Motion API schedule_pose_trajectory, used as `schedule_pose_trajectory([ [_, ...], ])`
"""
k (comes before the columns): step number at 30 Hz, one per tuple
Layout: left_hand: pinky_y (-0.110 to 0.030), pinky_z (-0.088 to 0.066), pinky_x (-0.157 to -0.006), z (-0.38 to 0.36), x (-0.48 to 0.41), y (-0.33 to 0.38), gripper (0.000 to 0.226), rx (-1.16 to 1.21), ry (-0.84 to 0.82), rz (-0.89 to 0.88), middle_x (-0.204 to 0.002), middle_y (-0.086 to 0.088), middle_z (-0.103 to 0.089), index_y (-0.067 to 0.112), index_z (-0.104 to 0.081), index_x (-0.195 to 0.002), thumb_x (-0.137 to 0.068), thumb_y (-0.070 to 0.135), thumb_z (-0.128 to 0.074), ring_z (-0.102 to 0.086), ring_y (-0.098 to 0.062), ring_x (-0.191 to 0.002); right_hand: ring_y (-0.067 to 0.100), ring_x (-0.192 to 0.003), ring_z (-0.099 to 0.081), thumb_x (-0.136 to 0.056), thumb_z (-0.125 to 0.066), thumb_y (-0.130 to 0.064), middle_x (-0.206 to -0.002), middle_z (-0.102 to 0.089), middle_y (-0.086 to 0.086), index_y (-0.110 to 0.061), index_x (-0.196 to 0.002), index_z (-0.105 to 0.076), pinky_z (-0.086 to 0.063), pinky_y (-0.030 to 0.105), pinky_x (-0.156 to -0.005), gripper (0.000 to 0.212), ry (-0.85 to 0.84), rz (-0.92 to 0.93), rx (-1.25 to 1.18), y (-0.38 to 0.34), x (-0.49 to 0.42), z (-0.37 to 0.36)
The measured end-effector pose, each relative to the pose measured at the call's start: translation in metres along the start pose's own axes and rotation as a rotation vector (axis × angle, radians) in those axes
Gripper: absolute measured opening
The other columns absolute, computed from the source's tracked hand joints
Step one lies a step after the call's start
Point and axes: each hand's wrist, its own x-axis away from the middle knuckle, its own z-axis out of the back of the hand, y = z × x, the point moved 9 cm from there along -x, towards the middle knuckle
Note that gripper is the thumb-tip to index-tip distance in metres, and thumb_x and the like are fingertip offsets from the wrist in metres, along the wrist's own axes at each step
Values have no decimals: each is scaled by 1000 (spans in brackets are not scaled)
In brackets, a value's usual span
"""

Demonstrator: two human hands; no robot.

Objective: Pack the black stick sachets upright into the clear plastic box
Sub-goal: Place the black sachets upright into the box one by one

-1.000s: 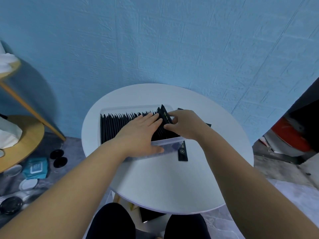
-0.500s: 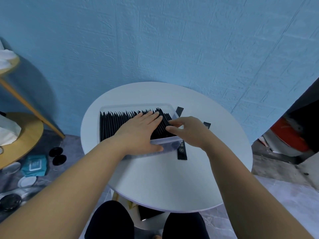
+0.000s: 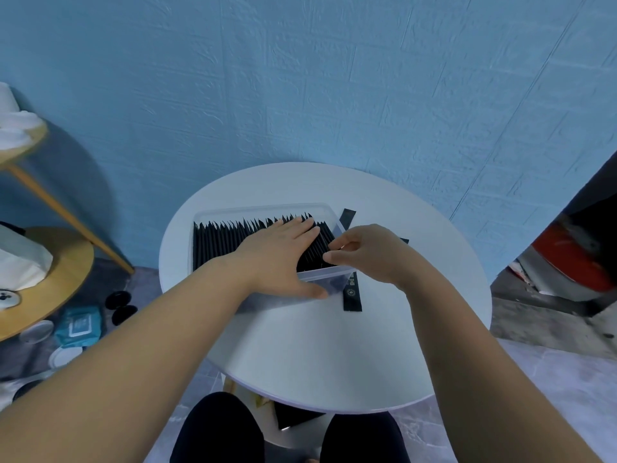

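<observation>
- Clear plastic box [image 3: 260, 208] sits on round white table [image 3: 334, 355], long side facing the person.
- Box contents: black stick sachets [image 3: 217, 243] standing on end in one dense row from the box's left wall almost to its right wall; tops jagged and uneven.
- Left hand [image 3: 280, 253]: lies flat over the right half of the row in the box, fingers straight and together, resting on the sachet tops; thumb stretched along the outside of the box's near wall.
- Right hand [image 3: 374, 257]: at the box's right end, fingers curled, thumb and forefinger tips narrowly apart at the last sachets. Cannot tell whether they grip one.
- Outside the box: loose sachet [image 3: 353, 295] lying flat, touching the box's near right corner.
- Second loose sachet [image 3: 347, 218] lying just beyond the box's far right corner.
</observation>
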Motion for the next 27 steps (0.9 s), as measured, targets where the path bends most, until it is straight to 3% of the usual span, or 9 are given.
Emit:
schedule_pose_trajectory([
  [5,-29,6,-116,-2,0,1,104,-21,4,-29,-158,0,15,19,8,-150,-80,70,-49,10,-13,-146,1,-92,-54,-83,-68,-31,-106,-64,-10,-22,-118,-64,-36,5,-70,36,-69,55,-48,1,5,-5],
  [9,-30,4,-118,-6,-1,7,93,-47,26,-27,-158,2,15,19,7,-151,-87,63,-45,10,-14,-146,-1,-90,-55,-83,-68,-31,-103,-65,-13,-23,-117,-65,-36,4,-74,35,-71,76,-62,4,3,-6],
  [14,-28,5,-118,-7,0,5,87,-39,56,-18,-159,3,12,20,4,-151,-89,62,-40,9,-12,-146,0,-95,-55,-86,-63,-37,-112,-65,-13,-26,-117,-64,-38,16,-83,33,-70,103,-16,5,5,-11],
  [17,-28,4,-118,-8,0,4,86,-56,58,-16,-159,2,12,20,5,-151,-90,62,-38,9,-12,-146,-12,-84,-52,-87,-63,-37,-109,-63,-17,-27,-116,-65,-36,13,-78,31,-50,149,-11,6,8,-12],
  [19,-28,4,-118,-8,-1,5,86,-68,54,-15,-159,2,13,20,6,-151,-90,63,-37,10,-12,-146,-18,-72,-51,-87,-63,-33,-102,-63,-20,-26,-108,-67,-36,8,-71,23,25,161,-173,10,8,-4],
  [21,-27,6,-118,-8,-1,5,86,-76,50,-16,-158,3,14,21,7,-151,-90,63,-36,10,-11,-146,-12,-70,-53,-89,-61,-30,-98,-64,-18,-26,-100,-67,-40,9,-70,13,266,87,-324,33,4,17],
  [23,-27,7,-118,-8,-1,5,86,-79,36,-15,-158,4,15,21,8,-151,-90,63,-36,11,-11,-145,-1,-82,-55,-91,-56,-27,-105,-63,-8,-22,-104,-64,-45,22,-79,16,548,-67,-277,74,-2,38],
  [25,-27,7,-118,-9,0,6,86,-71,25,-14,-158,5,16,22,9,-150,-90,63,-36,12,-10,-145,19,-105,-54,-92,-53,-35,-121,-54,6,-14,-122,-54,-45,34,-90,37,556,-287,-77,112,-12,41],
  [27,-27,7,-117,-8,0,5,86,-73,26,-14,-158,4,16,22,10,-150,-90,63,-36,12,-11,-145,31,-121,-43,-90,-51,-49,-130,-44,13,-8,-136,-38,-41,43,-97,63,394,-490,83,142,-21,30],
])
